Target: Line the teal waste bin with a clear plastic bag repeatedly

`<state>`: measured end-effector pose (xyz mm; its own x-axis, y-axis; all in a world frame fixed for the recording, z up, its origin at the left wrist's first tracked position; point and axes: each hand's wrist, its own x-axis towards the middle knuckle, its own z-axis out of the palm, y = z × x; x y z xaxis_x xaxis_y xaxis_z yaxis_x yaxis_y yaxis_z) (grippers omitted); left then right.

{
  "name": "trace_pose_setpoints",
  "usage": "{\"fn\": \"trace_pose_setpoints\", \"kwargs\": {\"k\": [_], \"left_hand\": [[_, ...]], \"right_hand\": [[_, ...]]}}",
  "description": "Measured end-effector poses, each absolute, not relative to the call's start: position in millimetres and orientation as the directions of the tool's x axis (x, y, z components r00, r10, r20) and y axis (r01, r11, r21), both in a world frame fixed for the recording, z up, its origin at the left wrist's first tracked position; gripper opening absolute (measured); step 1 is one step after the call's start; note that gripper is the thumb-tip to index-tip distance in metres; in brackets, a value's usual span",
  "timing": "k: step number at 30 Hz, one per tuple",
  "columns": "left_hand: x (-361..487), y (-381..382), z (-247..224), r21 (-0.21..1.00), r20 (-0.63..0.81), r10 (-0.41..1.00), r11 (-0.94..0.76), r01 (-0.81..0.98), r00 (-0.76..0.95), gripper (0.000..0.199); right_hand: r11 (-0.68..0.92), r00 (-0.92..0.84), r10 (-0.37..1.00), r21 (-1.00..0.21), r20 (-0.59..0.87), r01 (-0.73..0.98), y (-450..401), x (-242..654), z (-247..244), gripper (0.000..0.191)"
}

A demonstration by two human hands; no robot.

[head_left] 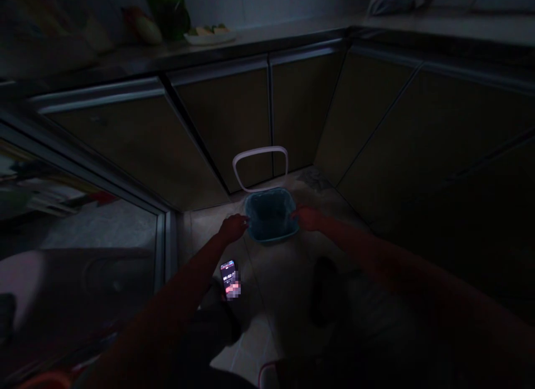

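Note:
A teal bin (272,239) stands on the tiled floor in front of the cabinets, with a thin, clear-looking lining at its rim. My left hand (234,228) is closed on the bin's left edge, and my right hand (308,217) grips the right edge. Behind the bin, a pale rounded frame (259,151) leans upright near the cabinet doors, its lower side close to the bin's back rim. The inside of the bin is too dark to make out.
A lit phone (228,275) showing a timer lies on the floor at the lower left. Cabinets (225,110) meet in a corner ahead. On the counter sits a plate (210,39) of food. A glass-paned door frame (161,238) is at the left.

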<state>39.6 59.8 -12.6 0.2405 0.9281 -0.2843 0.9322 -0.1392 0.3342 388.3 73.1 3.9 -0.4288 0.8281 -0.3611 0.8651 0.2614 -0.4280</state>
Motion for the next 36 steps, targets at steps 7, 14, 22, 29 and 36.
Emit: {"fn": "trace_pose_setpoints", "kwargs": {"k": [7, 14, 22, 29, 36], "left_hand": [[36.7, 40.9, -4.1, 0.370, -0.287, 0.912, -0.175, 0.912, 0.291, 0.020], [39.4, 21.0, -8.6, 0.393, -0.298, 0.895, -0.200, 0.898, 0.330, 0.012], [35.5, 13.3, -18.1, 0.383, -0.308, 0.850, -0.299, 0.874, 0.426, 0.014], [35.8, 12.7, -26.9, 0.346, -0.323, 0.815, -0.371, 0.862, 0.481, 0.015], [37.0, 18.2, -29.7, 0.337, -0.256, 0.875, -0.317, 0.886, 0.411, 0.012]], "right_hand": [[0.329, -0.434, 0.810, -0.306, -0.396, 0.893, 67.0, 401.9, 0.9, 0.020], [0.352, -0.435, 0.811, -0.268, -0.391, 0.897, 60.5, 404.7, -14.0, 0.013], [0.393, -0.486, 0.761, -0.291, -0.429, 0.872, 52.7, 404.4, -22.0, 0.017], [0.288, -0.429, 0.787, -0.351, -0.444, 0.891, 53.4, 407.1, -40.5, 0.014], [0.116, -0.287, 0.870, -0.400, -0.401, 0.909, 62.5, 415.2, -43.1, 0.016]]}}
